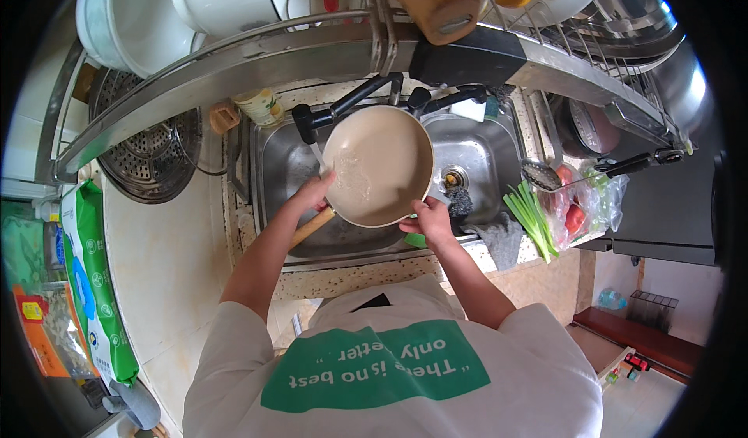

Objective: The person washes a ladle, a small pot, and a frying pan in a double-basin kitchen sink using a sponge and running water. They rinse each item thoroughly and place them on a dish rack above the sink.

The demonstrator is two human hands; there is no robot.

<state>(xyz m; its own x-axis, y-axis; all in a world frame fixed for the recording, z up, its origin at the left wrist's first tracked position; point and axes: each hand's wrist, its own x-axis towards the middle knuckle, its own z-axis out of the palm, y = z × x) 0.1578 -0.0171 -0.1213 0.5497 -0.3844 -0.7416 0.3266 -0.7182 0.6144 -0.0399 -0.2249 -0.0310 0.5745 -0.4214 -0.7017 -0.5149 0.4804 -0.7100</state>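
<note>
Between both hands a cream-coloured frying pan is held over the steel double sink. My left hand grips its left rim, close to where the wooden handle joins; the handle points toward me at lower left. My right hand holds the rim at the lower right, with the fingers partly under the pan. From the black faucet a stream of water runs to the pan's left side, and some water lies inside. Something green shows under my right hand.
A metal dish rack with bowls crosses above the sink. In the right basin a dark scouring pad sits by the drain. A grey cloth hangs over the front edge. Spring onions, a skimmer and bagged vegetables lie right.
</note>
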